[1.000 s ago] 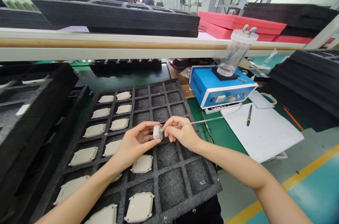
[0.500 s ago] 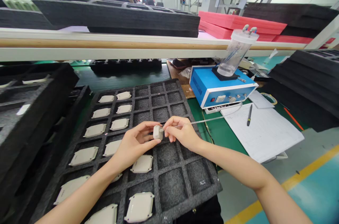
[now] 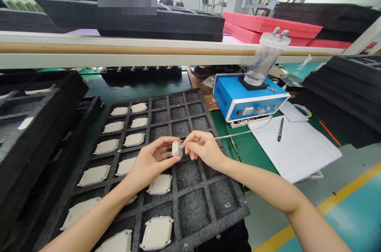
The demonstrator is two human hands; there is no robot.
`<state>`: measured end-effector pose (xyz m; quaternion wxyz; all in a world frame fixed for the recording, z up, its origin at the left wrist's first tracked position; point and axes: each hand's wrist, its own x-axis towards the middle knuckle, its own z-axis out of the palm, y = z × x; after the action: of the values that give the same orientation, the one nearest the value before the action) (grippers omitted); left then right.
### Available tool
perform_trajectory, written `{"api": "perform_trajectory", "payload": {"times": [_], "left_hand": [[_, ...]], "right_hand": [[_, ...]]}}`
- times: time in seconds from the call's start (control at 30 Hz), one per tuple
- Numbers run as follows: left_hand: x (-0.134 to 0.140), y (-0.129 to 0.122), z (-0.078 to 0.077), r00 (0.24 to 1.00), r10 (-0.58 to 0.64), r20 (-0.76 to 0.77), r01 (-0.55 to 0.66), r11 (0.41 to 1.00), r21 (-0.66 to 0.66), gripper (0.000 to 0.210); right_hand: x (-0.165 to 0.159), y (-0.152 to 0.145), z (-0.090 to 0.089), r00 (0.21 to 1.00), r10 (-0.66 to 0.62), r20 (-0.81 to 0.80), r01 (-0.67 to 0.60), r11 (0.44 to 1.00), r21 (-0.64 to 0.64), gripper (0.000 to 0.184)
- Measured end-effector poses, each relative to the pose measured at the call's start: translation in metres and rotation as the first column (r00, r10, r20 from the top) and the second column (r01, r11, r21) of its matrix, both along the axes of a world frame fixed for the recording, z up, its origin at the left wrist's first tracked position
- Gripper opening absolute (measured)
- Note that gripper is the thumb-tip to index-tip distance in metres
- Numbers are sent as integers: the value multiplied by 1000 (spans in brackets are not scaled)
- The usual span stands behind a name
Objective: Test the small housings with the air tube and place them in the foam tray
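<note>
Between the fingers and thumb of my left hand [image 3: 151, 160] is a small cream-coloured plastic housing [image 3: 177, 149], held on edge above the foam tray. My right hand [image 3: 205, 149] is closed in a pinch on the end of a thin clear tube [image 3: 238, 134], its tip against or in the housing's side; my fingers partly hide the contact. The tube runs back to a blue benchtop box [image 3: 251, 103]. Below both hands lies the dark grey foam tray [image 3: 193, 212] with square pockets, its left columns holding several cream housings [image 3: 157, 233].
On the blue box stands a clear cylinder [image 3: 264, 61] with fittings on top. Right of it lie paper sheets [image 3: 294, 149] with a black pen [image 3: 280, 129]. Stacked black foam trays [image 3: 38, 125] rise at the left. A shelf edge [image 3: 133, 59] crosses behind, bearing pink foam [image 3: 268, 24].
</note>
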<state>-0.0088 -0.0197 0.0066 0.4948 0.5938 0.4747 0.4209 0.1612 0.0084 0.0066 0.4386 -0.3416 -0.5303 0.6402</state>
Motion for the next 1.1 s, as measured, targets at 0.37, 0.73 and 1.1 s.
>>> {"api": "perform_trajectory", "payload": {"times": [0.37, 0.73, 1.1], "left_hand": [[-1, 0, -1, 1000, -3, 19, 4, 1000, -7, 40], [-1, 0, -2, 999, -15, 44, 16, 1000, -17, 39], [-2, 0, -3, 997, -22, 70, 25, 999, -34, 38]], "right_hand": [[0, 0, 2, 1000, 2, 10, -2, 1000, -3, 4], [1, 0, 1, 1000, 3, 13, -4, 1000, 5, 3], [1, 0, -1, 1000, 9, -1, -9, 1000, 9, 3]]}}
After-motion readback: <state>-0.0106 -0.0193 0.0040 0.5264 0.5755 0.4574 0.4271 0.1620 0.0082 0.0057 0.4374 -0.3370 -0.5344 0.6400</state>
